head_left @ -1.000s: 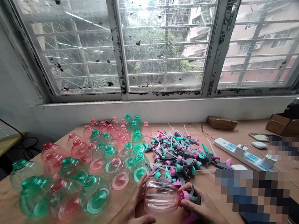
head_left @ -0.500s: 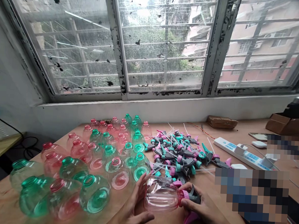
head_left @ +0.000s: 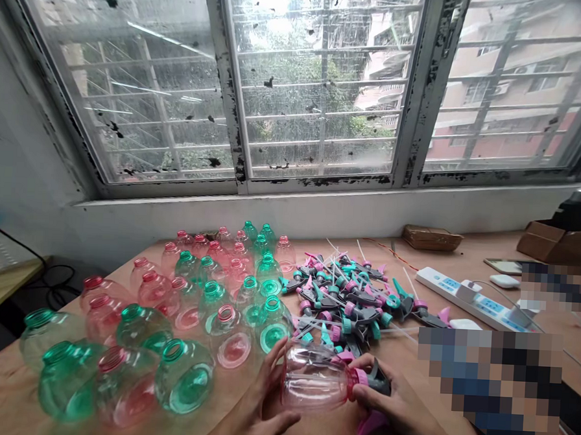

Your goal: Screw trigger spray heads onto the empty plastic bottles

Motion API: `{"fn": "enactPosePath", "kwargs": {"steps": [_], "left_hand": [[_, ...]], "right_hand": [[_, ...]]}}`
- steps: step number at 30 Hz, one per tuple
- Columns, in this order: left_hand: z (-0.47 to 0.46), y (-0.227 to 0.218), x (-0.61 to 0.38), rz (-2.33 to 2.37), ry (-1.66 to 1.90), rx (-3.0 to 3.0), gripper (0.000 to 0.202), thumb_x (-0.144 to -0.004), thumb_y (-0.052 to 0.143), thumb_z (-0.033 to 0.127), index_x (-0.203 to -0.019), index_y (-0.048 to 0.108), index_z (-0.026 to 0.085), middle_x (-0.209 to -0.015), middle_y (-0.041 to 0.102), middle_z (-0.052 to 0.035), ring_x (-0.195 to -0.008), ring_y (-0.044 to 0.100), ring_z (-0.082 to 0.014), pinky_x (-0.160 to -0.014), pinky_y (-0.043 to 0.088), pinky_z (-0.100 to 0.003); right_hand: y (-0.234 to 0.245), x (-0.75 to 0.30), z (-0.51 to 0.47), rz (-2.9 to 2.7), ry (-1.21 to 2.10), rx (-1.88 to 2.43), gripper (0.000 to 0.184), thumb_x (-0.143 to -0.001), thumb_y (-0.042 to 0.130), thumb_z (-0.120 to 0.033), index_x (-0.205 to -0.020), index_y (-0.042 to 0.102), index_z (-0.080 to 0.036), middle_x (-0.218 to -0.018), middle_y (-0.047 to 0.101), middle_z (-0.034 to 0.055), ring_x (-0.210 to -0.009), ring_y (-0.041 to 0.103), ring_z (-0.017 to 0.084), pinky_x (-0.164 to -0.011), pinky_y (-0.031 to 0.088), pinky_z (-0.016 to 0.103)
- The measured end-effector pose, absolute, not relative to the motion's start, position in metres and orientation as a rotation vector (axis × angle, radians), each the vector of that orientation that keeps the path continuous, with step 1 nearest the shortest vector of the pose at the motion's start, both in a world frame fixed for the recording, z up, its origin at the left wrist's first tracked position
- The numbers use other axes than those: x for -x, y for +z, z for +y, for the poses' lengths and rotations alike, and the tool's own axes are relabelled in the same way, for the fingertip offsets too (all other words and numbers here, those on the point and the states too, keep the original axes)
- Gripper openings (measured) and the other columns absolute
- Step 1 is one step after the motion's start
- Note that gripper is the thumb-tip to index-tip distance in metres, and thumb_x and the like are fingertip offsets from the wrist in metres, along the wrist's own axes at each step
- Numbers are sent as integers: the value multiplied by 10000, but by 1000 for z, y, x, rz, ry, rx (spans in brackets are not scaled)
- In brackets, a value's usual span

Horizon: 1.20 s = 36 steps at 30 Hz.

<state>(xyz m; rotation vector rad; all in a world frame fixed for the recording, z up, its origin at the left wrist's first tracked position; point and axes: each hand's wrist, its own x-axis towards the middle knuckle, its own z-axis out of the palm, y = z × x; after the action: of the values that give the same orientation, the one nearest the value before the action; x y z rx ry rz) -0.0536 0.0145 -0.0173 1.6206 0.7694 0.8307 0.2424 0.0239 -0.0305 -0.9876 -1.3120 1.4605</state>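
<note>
A clear pink plastic bottle (head_left: 313,384) lies on its side at the table's near edge, held between both hands. My left hand (head_left: 256,407) is wrapped round the bottle's base end. At the bottle's neck, my right hand (head_left: 397,405) grips a grey and pink trigger spray head (head_left: 374,385) at the pink collar. A pink trigger lever sticks out below my right hand.
Several empty pink and green bottles (head_left: 168,315) stand crowded at the left of the wooden table (head_left: 464,252). A heap of spray heads (head_left: 349,298) with dip tubes lies in the middle. A white power strip (head_left: 476,298), a phone and cardboard boxes (head_left: 552,241) sit at the right. Windows rise behind.
The bottle has shifted slightly lower and turned a little in my hands. Both hands keep their grip; nothing else has moved.
</note>
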Motion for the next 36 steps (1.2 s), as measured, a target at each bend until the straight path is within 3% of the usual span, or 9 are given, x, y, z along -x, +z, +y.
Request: {"fn": "enactPosePath", "kwargs": {"steps": [5,7,11,15,19,25,29,36], "left_hand": [[10,-12,53,795,810,-1479,1060,-857,803,372,-1599,57,493,-1760,237,-40,-1601,326,-265,-1346,217,-528],[10,-11,53,797,806,-1470,1069,-856,803,376,-1617,56,449,-1764,230,-62,-1605,318,-275,-1346,224,-520],[12,-10,52,777,813,-1592,937,-911,748,312,-1566,134,580,-1773,207,45,-1629,245,-272,-1343,240,-514],[13,-9,51,747,809,-1625,893,-943,708,287,-1511,140,678,-1769,195,110,-1635,219,-251,-1349,158,-553],[11,-10,52,721,838,-1539,965,-883,785,296,-1519,156,660,-1751,264,90,-1630,249,-241,-1348,192,-532],[11,-10,51,719,806,-1548,937,-908,758,290,-1544,152,617,-1766,219,90,-1641,189,-258,-1353,201,-519],[12,-8,50,718,811,-1537,926,-901,766,268,-1501,192,676,-1749,261,124,-1623,268,-226,-1352,196,-520],[10,-6,49,716,816,-1462,928,-883,784,288,-1520,207,639,-1726,335,86,-1595,344,-218,-1348,207,-519]], "right_hand": [[-30,-243,26,-1318,1462,993,459,-766,863,-521,-976,680,-156,-626,654,-41,-573,540,146,-571,354,263],[-31,-243,27,-1324,1465,996,470,-770,854,-533,-980,672,-155,-617,653,-38,-570,549,155,-574,367,271],[-32,-244,27,-1343,1457,1002,458,-772,851,-531,-968,676,-156,-639,651,-34,-596,541,157,-588,363,271],[-29,-244,25,-1362,1434,1018,473,-754,862,-535,-976,691,-153,-656,634,-39,-603,514,150,-585,340,265],[-25,-244,24,-1371,1425,1023,458,-753,867,-521,-975,700,-156,-671,644,-34,-606,531,152,-589,356,267],[-26,-244,25,-1357,1416,1006,421,-764,861,-522,-951,701,-181,-671,659,-38,-613,549,154,-593,388,266],[-27,-245,26,-1362,1425,1001,422,-753,876,-513,-951,707,-181,-711,677,-23,-642,570,164,-603,408,269],[-28,-244,24,-1329,1438,977,431,-759,866,-516,-975,687,-189,-672,647,-50,-612,538,150,-587,371,268]]}}
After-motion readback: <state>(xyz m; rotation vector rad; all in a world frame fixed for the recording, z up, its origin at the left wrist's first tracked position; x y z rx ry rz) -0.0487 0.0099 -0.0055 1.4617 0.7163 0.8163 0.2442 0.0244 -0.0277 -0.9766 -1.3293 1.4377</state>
